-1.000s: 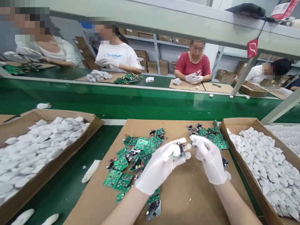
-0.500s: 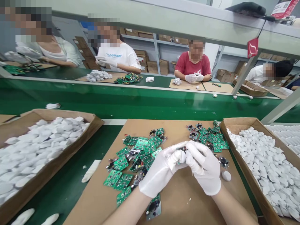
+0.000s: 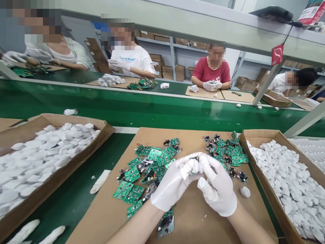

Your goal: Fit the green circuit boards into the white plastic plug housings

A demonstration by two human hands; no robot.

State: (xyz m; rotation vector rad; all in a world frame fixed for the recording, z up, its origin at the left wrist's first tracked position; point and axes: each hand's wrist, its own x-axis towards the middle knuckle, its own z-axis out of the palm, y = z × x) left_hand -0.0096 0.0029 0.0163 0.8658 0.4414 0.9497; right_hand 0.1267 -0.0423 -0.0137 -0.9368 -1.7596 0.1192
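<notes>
My two white-gloved hands meet above the brown cardboard sheet (image 3: 198,217). My left hand (image 3: 175,179) is closed around a small circuit board (image 3: 196,158); only a dark, greenish edge shows between the gloves, and the rest is hidden. My right hand (image 3: 219,183) reaches in from the other side, its bent fingertips touching the piece while its thumb stands apart below. Left of my hands lies a loose heap of green circuit boards (image 3: 154,156). A smaller group of boards (image 3: 230,149) sits beyond my right hand. One round white pad (image 3: 245,192) rests beside my right wrist.
Cardboard trays full of white pads flank the sheet, one at left (image 3: 101,132) and one at right (image 3: 261,134). White finger cots (image 3: 100,182) lie on the green surface. A green belt (image 3: 152,112) runs across; several co-workers sit beyond it, under a grey overhead beam (image 3: 177,20).
My right thumb has come away from the piece and moved down and left, opening a gap below the fingers. The view has shifted slightly.
</notes>
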